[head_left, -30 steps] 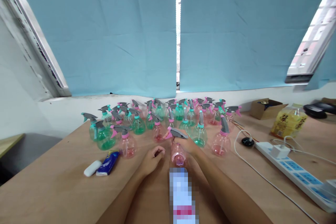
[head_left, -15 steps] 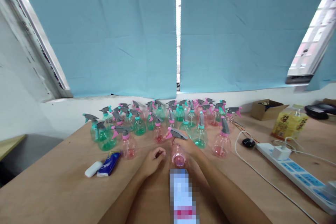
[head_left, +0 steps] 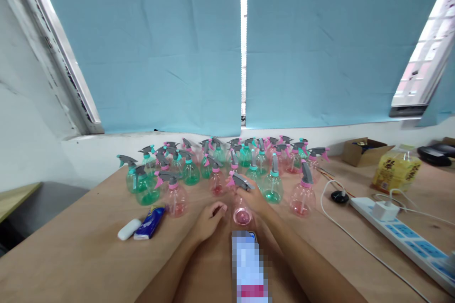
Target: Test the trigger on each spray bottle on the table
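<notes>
Right hand (head_left: 254,196) grips a round, transparent pink plastic spray bottle (head_left: 242,217), at two o'clock from my half-curled left hand (head_left: 209,221).

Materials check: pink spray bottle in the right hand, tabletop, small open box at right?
Pink spray bottle: likely glossy plastic; tinted, see-through body with highlights. Its trigger head is opaque grey and pink, probably plastic too.
Tabletop: wood or wood-look laminate, smooth brown; can't tell which.
Open box: probably cardboard; matte brown, thin flap.
</notes>
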Motion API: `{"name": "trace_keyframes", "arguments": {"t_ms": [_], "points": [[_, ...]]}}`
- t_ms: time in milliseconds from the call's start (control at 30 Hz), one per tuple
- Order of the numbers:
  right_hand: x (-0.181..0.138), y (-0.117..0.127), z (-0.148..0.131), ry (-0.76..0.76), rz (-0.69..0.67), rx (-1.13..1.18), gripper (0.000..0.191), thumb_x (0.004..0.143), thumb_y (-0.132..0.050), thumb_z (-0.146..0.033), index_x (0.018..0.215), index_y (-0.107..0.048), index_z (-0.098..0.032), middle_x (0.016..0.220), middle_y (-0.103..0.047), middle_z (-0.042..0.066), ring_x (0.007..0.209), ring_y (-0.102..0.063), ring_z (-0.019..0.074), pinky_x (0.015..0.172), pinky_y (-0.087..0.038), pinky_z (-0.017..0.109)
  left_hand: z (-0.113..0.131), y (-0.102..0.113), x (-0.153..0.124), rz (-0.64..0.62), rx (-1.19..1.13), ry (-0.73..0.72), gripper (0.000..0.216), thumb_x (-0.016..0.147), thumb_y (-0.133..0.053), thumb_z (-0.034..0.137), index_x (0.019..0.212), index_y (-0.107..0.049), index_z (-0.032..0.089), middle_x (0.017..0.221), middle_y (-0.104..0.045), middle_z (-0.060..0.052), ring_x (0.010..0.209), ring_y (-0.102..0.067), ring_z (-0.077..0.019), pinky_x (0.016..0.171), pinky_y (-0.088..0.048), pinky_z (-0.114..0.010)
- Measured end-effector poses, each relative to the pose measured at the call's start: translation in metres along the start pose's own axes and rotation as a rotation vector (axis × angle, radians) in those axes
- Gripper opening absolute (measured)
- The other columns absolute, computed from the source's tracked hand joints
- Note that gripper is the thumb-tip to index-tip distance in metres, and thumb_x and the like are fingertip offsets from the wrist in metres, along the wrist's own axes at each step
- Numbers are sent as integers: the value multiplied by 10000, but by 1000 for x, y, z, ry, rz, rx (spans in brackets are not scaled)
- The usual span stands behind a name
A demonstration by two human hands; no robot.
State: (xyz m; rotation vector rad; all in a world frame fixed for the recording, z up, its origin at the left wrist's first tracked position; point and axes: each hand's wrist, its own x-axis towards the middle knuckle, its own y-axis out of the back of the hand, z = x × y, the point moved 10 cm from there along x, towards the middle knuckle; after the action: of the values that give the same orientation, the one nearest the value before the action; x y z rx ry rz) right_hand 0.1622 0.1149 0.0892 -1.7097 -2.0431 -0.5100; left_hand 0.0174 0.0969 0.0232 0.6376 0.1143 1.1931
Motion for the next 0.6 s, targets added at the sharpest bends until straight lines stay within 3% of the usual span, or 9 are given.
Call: {"name": "trace_keyframes", "arguments": {"t_ms": [100,167,300,367,467,600], "points": [[-5,3,-2,57,99,-111,247,837,-580,-244,1083,-605,-231,779,-570,-12,670,-473,147,650,-412,271,-2,7,-3,80,-17,11,365,952,-456,500,1038,-639,197,954,-677,-39,876,-598,-215,848,-471,-331],[-9,0,-5,105,124,-161,176,888,-549,-279,1055,-572,-232,799,-543,-11,690,-470,148,674,-415,276,-1,11,-6,125,9,5,411,934,-504,502,1218,-589,217,1130,-667,-70,974,-608,-244,931,-462,-385],[-14,-12,-12,195,122,-320,123,965,-457,-323,974,-532,-226,926,-519,21,872,-497,190,846,-426,351,17,7,-10,83,41,-134,655,860,-660,454,1442,-426,267,1467,-477,-110,1334,-442,-317,1141,-316,-469],[-15,-22,-14,215,74,-416,164,987,-418,-339,993,-543,-233,1000,-516,41,969,-483,215,933,-401,403,25,4,-12,57,27,-202,796,798,-738,435,1481,-367,270,1514,-417,-117,1402,-359,-336,1177,-268,-489],[-17,-35,-8,187,-34,-459,226,1006,-378,-361,1105,-559,-271,1086,-504,54,1057,-464,231,1023,-358,455,22,2,-11,61,12,-194,928,730,-799,431,1504,-315,260,1500,-424,-139,1395,-365,-365,1154,-295,-526],[-20,-43,2,138,-106,-439,324,1012,-360,-390,1290,-513,-324,1202,-454,59,1174,-424,236,1099,-299,488,14,11,-12,142,69,-159,870,760,-769,434,1485,-334,230,1426,-489,-160,1373,-381,-364,1124,-316,-525]]}}
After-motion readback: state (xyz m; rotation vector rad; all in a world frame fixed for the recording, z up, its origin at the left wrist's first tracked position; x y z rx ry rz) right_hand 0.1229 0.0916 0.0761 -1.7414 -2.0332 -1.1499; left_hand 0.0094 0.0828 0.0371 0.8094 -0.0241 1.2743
